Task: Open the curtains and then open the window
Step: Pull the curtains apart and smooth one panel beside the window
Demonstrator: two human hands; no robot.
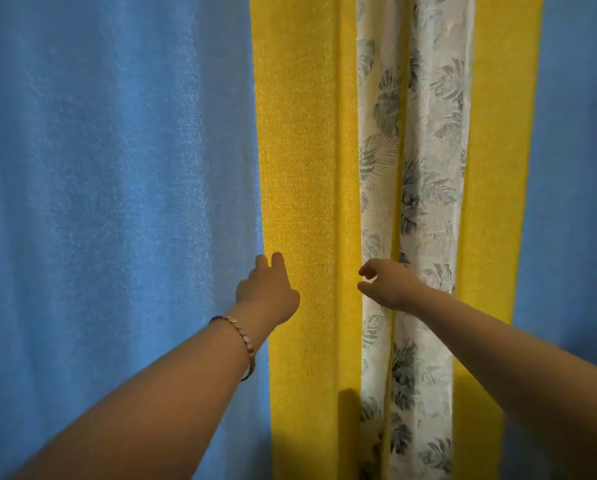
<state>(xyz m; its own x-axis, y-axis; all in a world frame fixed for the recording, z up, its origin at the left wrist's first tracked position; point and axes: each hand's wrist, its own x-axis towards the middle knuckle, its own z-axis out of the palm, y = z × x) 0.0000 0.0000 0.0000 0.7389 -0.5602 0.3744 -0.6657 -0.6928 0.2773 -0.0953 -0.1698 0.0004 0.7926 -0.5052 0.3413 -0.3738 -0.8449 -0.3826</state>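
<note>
Blue curtains with yellow borders fill the view. The left curtain (99,202) has a broad yellow edge band (300,168). The right curtain (574,168) shows its yellow band (494,168). Between the two bands hangs a white sheer curtain with grey leaf prints (425,133). My left hand (267,285) rests against the left yellow band, fingers pointing up and slightly apart, holding nothing. My right hand (387,284) hovers in front of the sheer at the left band's inner edge, thumb and fingers curled and apart. The window is hidden behind the fabric.
A bracelet (245,344) circles my left wrist. Fabric covers the whole view from edge to edge. A shadow of an arm falls on the yellow band near the bottom (349,417).
</note>
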